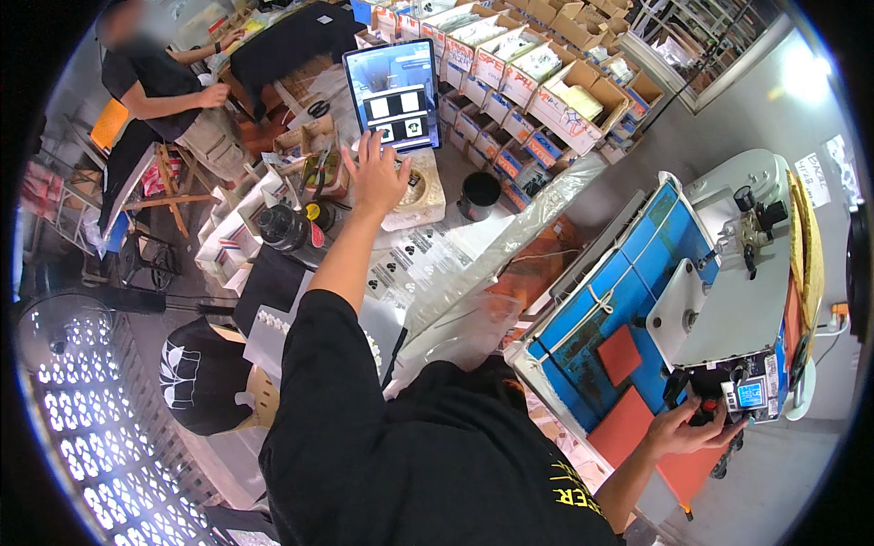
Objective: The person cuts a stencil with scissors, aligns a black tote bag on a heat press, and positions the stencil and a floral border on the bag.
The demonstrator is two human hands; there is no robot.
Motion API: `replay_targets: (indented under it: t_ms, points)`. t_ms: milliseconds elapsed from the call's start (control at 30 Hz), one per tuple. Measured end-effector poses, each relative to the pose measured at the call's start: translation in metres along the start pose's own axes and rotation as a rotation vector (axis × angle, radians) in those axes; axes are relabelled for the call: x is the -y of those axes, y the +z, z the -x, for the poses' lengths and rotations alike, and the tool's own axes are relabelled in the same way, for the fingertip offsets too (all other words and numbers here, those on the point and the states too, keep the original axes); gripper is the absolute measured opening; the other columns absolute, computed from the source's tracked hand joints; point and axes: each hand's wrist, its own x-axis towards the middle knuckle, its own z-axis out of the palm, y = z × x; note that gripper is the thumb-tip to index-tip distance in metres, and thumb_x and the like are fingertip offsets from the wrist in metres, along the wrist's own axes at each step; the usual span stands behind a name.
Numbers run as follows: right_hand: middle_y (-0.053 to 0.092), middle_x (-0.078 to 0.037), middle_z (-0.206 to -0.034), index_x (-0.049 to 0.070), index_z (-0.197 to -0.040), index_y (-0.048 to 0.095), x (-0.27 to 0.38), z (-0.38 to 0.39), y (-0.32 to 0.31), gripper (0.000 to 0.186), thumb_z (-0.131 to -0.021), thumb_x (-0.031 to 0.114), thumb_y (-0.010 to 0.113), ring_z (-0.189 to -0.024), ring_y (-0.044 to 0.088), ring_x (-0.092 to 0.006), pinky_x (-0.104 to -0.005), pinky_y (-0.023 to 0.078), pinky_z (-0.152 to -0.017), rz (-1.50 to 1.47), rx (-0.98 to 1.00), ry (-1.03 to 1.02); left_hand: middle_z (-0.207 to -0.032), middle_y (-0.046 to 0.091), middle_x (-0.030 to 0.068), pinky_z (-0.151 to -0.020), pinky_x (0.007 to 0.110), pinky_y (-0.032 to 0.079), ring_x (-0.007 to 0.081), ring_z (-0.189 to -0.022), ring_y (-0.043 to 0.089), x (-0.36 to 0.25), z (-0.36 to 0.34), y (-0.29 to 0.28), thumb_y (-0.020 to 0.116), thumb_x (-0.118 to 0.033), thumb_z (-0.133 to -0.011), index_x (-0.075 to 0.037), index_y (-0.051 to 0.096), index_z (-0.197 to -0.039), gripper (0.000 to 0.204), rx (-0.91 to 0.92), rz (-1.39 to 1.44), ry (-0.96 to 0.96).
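My left hand (375,173) is open, fingers spread, reaching up to the lower edge of an upright tablet (387,86); whether a fingertip touches it I cannot tell. Below the tablet sits a pale block (419,205) with a round item on top, beside a black cup (480,195). On the right, my right hand (692,429) has its fingers curled on the black and red control (706,405) of a heat press (737,300), beside its small blue display (750,393). Under the press are a blue bed (576,346) and red pads (619,358).
A co-worker (150,86) stands at a table at upper left. Stacked cardboard boxes (564,114) fill the back. Black jars (278,227) and printed sheets (405,278) lie on the worktable. A black printed item (200,373) and a fan (64,318) are at lower left.
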Motion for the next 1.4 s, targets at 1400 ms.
replay_targets:
  t_ms: [1400]
  points:
    - [0.033,-0.030,-0.152,-0.005,-0.119,0.063,0.004,0.001,0.007,0.038,-0.097,0.026,0.059,-0.141,0.038,-0.0445,-0.0511,0.048,-0.102,-0.106,-0.040,0.025,-0.134,0.058,0.0142,-0.112,0.054,0.030,0.0392,-0.135,0.045,-0.093,0.104,-0.004,0.067,-0.018,-0.089,-0.007,0.064,-0.084,0.012,-0.270,0.520,0.033]
